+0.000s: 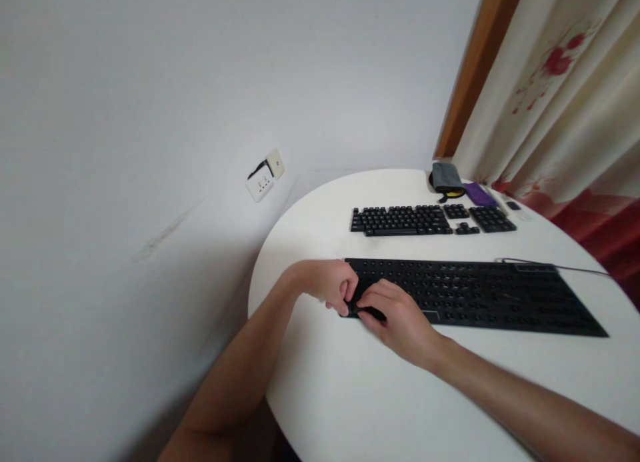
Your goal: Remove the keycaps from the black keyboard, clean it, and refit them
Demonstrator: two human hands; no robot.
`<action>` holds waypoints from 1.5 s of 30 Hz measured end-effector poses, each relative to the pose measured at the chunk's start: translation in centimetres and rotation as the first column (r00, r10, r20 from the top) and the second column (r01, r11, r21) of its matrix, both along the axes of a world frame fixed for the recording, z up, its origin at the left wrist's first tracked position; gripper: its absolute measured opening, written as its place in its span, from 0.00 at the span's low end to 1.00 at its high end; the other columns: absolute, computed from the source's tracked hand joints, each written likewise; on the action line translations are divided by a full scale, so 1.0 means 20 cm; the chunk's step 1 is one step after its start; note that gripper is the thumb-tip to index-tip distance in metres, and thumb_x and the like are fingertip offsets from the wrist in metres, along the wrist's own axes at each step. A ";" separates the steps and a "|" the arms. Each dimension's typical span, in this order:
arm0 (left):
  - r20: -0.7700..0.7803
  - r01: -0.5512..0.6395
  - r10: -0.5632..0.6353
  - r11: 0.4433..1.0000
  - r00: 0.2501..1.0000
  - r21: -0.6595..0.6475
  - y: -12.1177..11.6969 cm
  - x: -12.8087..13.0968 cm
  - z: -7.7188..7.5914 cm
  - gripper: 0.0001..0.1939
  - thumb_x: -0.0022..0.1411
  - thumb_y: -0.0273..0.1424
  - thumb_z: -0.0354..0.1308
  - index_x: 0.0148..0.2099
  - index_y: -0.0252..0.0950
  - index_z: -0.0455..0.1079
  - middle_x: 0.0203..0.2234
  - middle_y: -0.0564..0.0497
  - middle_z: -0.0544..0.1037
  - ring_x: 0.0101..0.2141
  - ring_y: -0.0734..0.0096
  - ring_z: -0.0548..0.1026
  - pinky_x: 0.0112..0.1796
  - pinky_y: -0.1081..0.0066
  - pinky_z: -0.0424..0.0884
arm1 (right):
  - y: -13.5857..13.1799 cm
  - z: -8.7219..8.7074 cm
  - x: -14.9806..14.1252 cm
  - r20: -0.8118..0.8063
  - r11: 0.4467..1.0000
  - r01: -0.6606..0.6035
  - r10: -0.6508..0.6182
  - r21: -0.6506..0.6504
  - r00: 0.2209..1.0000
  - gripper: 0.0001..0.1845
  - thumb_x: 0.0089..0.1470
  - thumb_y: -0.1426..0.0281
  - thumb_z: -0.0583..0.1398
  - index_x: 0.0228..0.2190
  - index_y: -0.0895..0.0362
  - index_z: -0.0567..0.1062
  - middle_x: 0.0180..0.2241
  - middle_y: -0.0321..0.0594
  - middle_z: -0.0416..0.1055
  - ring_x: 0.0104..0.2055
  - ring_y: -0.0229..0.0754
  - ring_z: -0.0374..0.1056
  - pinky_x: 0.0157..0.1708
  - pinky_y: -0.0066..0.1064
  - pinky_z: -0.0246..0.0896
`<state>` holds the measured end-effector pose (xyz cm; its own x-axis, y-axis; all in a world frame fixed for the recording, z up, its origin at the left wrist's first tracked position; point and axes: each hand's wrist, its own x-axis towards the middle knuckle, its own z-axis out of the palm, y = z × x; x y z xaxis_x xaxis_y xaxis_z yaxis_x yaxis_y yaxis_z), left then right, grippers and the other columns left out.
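Note:
A black keyboard frame (480, 295) without keycaps lies across the round white table (350, 389). My left hand (327, 283) is curled shut at the frame's near left corner, gripping its edge. My right hand (395, 319) rests beside it, fingers pinched on the same corner; whether a small piece is between the fingertips I cannot make out. Behind the frame, several rows of loose black keycaps (430, 220) are laid out in keyboard order.
A grey pouch (447, 177), a purple object (480, 194) and a small dark item (513, 206) sit at the table's far edge by a flowered curtain (565, 102). A cable (575, 269) runs right from the frame. A wall socket (264, 175) is on the left wall.

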<state>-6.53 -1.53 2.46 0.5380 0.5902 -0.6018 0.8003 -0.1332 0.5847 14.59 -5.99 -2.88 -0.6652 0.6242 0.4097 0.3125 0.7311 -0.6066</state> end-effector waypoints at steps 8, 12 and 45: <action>0.019 -0.027 0.028 0.999 0.999 -0.018 0.00 -0.01 -0.01 0.15 0.46 0.32 0.71 0.33 0.36 0.67 0.21 0.57 0.75 0.20 0.73 0.74 0.23 0.74 0.68 | 0.01 -0.01 0.00 -0.021 0.997 0.025 -0.027 -0.072 0.999 0.06 0.56 0.77 0.62 0.35 0.56 0.78 0.36 0.41 0.76 0.41 0.44 0.68 0.43 0.37 0.64; 0.013 -0.014 0.014 1.000 1.000 -0.026 0.02 -0.02 -0.02 0.16 0.46 0.33 0.71 0.33 0.36 0.68 0.22 0.56 0.76 0.20 0.73 0.74 0.23 0.74 0.68 | 0.02 0.00 0.01 -0.058 0.984 0.084 -0.095 -0.158 0.994 0.06 0.56 0.76 0.62 0.35 0.56 0.78 0.34 0.40 0.76 0.38 0.43 0.69 0.40 0.36 0.65; 0.047 -0.046 0.048 0.998 0.998 -0.036 0.03 -0.03 -0.06 0.19 0.41 0.34 0.74 0.32 0.35 0.69 0.22 0.55 0.77 0.23 0.74 0.75 0.26 0.76 0.68 | -0.03 0.10 0.01 0.366 0.951 -0.067 -0.051 0.303 0.929 0.07 0.60 0.72 0.59 0.35 0.55 0.79 0.36 0.44 0.70 0.42 0.48 0.62 0.38 0.39 0.55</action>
<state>-7.16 -0.87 1.35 0.5388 0.5951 -0.5964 0.7761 -0.0751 0.6261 14.82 -6.68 -0.93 -0.8087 0.5021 0.3065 0.4616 0.8646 -0.1982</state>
